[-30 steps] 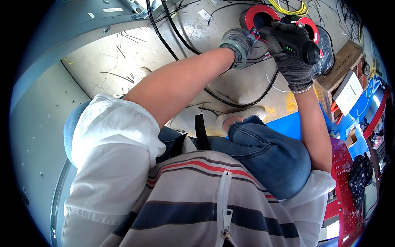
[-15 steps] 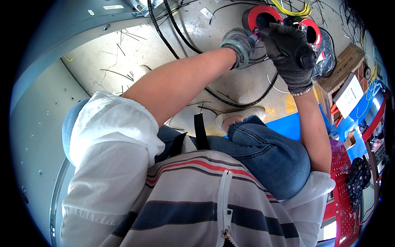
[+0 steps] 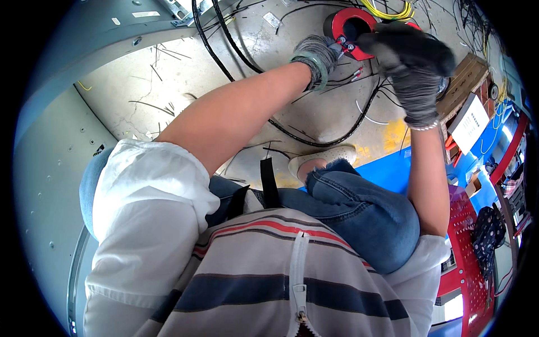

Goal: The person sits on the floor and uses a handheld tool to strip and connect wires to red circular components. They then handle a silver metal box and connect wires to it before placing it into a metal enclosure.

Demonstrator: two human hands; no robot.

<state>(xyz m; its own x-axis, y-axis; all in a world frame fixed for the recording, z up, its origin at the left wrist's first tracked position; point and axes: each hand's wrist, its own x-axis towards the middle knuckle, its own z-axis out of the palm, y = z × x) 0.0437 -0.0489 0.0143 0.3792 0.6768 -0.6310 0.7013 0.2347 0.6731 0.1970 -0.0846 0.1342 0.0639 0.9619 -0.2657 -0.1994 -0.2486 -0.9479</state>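
My left hand [image 3: 315,56], in a grey knit glove, is at the near left edge of a red and black ring-shaped part [image 3: 353,31] on the floor. Its fingers are closed by the ring's small metal bolts; what they pinch is too small to make out. My right hand [image 3: 414,84], in a dark grey glove, grips a black cordless screwdriver [image 3: 429,51] just right of the ring. Motion smears the tool, and its tip is hidden. Behind this hand, a second red ring [image 3: 412,26] is mostly covered. Thin leads with red ends [image 3: 357,73] lie below the left hand.
Thick black cables [image 3: 222,59] loop across the floor to my foot. A yellow cable coil [image 3: 393,12] lies at the far side, among loose black wires [image 3: 474,22]. A wooden box [image 3: 463,84] stands at right. The grey metal cabinet [image 3: 62,168] borders the left.
My right hand and the screwdriver have turned and moved slightly right, away from the ring's bolts, which now show. My left hand stays beside the ring. The whole view has shifted slightly.
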